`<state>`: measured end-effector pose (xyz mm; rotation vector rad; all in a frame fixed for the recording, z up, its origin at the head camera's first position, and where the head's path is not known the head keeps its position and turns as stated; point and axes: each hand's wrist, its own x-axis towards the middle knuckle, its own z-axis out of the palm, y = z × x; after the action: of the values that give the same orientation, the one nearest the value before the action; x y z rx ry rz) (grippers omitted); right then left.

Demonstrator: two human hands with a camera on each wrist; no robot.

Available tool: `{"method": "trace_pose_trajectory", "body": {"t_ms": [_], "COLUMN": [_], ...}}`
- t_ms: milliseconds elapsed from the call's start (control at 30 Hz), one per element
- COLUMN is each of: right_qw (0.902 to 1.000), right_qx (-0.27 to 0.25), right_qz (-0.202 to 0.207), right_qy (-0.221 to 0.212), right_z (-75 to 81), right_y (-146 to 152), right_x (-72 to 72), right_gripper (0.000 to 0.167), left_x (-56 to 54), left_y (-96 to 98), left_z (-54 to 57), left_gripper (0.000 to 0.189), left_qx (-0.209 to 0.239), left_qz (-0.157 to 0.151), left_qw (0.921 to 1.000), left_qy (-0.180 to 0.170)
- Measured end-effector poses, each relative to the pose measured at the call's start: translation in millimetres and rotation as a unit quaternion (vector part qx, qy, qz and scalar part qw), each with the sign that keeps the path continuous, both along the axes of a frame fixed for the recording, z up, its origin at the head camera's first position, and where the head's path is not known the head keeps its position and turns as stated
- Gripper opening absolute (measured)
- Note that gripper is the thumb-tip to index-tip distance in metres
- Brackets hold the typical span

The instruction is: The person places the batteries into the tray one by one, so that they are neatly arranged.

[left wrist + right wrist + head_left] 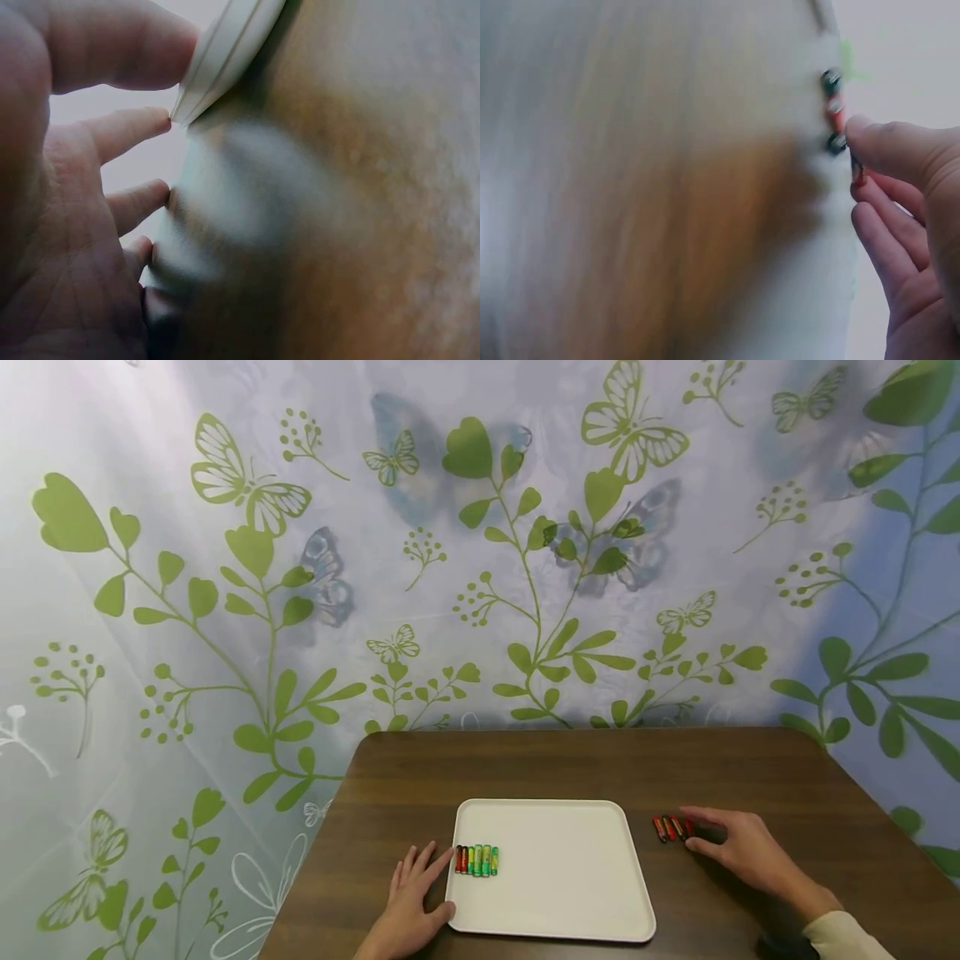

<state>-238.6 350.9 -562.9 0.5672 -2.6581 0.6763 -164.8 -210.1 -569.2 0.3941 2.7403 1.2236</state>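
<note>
A white rectangular tray (555,868) lies on the table. Near its left edge, several batteries (477,860) stand side by side in a row, dark red at the left and green and yellow toward the right. My left hand (411,902) rests at the tray's left side, fingers spread, with thumb and index finger at the rim (225,56). Right of the tray lies a short row of red and black batteries (670,827). My right hand (742,847) pinches the rightmost red battery (857,171) between thumb and fingers, beside the others.
The brown wooden table (585,760) reaches back to a curtain (450,610) printed with green leaves and butterflies. A dark object (783,943) sits below the right forearm at the bottom of the head view.
</note>
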Motion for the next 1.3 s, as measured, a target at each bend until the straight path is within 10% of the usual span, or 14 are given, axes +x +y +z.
{"method": "trace_pose_trajectory", "body": {"t_ms": [667,1300], "right_qw": [0.9905,0.9833], "right_qx": [-0.121,-0.139], "right_qz": [0.043,0.105], "right_qy": [-0.05,-0.052], "right_z": [35.1,24.7], "right_y": [-118.3,-210.8], "right_x": [10.8,8.3], "right_gripper": [0.048,0.044], "left_x": [-0.1,-0.9], "left_y": [-2.0,-4.5], "left_z": [-1.3,-1.9], "left_gripper": [0.08,0.08], "left_qx": [0.001,0.01], "left_qz": [0.001,-0.008], "left_qw": [1.0,0.9999], "left_qy": [-0.006,-0.002]}}
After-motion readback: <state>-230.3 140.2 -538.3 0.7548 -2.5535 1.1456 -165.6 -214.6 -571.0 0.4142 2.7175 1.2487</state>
